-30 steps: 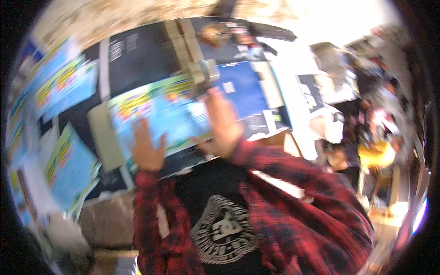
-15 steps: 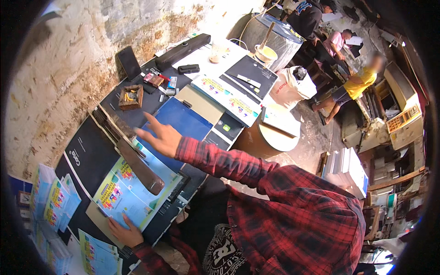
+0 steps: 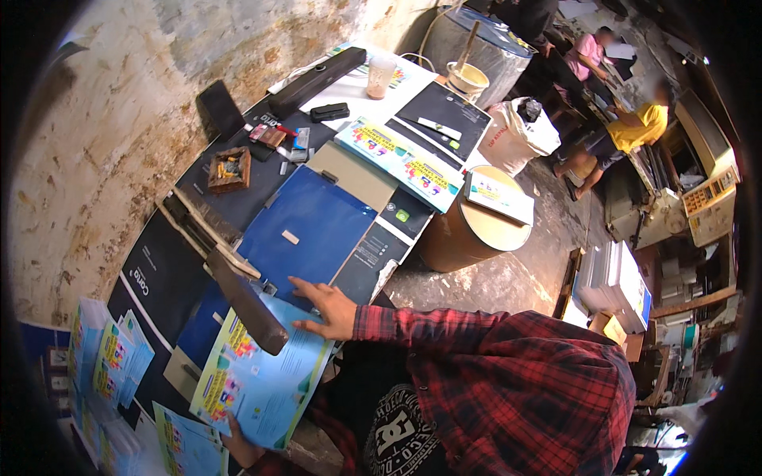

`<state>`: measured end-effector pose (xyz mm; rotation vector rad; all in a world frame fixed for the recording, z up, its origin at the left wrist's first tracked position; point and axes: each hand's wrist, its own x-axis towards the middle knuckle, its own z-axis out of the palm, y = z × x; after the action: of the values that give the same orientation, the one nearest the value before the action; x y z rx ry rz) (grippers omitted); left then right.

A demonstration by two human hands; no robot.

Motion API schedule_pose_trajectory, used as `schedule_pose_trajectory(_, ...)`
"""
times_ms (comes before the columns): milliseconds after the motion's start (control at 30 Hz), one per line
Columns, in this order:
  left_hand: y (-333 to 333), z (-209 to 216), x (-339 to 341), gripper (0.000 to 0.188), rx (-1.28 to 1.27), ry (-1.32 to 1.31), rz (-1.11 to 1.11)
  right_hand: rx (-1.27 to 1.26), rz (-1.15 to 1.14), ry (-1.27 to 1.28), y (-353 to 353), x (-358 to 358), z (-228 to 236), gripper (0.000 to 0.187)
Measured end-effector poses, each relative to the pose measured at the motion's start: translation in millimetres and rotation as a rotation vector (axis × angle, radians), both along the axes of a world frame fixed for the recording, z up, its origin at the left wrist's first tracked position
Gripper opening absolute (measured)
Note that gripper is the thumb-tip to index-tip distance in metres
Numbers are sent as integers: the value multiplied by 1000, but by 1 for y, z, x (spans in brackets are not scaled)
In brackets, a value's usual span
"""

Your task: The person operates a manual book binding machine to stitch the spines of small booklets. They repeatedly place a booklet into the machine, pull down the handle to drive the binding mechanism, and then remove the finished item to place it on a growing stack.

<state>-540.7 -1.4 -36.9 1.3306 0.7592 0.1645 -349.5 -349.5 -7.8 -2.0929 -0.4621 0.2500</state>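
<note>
A light-blue printed sheet point(image 3: 274, 389) with colourful lettering lies slanted at the near edge of the table. My left hand point(image 3: 240, 446) grips its lower left corner, thumb on top and fingers mostly hidden beneath. At the sheet's upper right edge is my right hand point(image 3: 332, 311), fingers spread apart; whether the fingertips press on the paper I cannot tell. Across the sheet's far side reaches the dark, worn arm point(image 3: 248, 305) of a long hinged tool, which looks like a long-reach stapler. Beyond it lies a blue board point(image 3: 305, 218) with a small pale strip on it.
Stacks of printed booklets point(image 3: 119, 357) stand at the left. A small wooden box point(image 3: 229, 170), a black case point(image 3: 329, 112) and a plastic cup point(image 3: 379, 78) sit farther back. A round drum point(image 3: 476, 230) and a white sack point(image 3: 516, 139) stand right. Other people work at the far right.
The printed sheet has shifted toward me, baring more of the blue board. My right hand has come back from beside the tool's hinge to the sheet's edge; my left hand has moved nearer.
</note>
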Motion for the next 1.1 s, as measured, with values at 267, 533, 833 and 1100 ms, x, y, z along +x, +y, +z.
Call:
schedule_pose_trajectory(267,75,173,-150,56,422,-93,628,122,-112,-15,-15,4,7,80)
schedule_pose_trajectory(533,125,339,-309,45,327,-1140,626,400,-76,104,-55,-6,-60,44)
schedule_pose_trajectory(833,270,53,-248,66,778,418,713,273,-80,74,-58,3,-17,53)
schedule_pose_trajectory(1100,321,-31,-180,61,1087,1201,952,135,-173,-18,-66,-17,8,71)
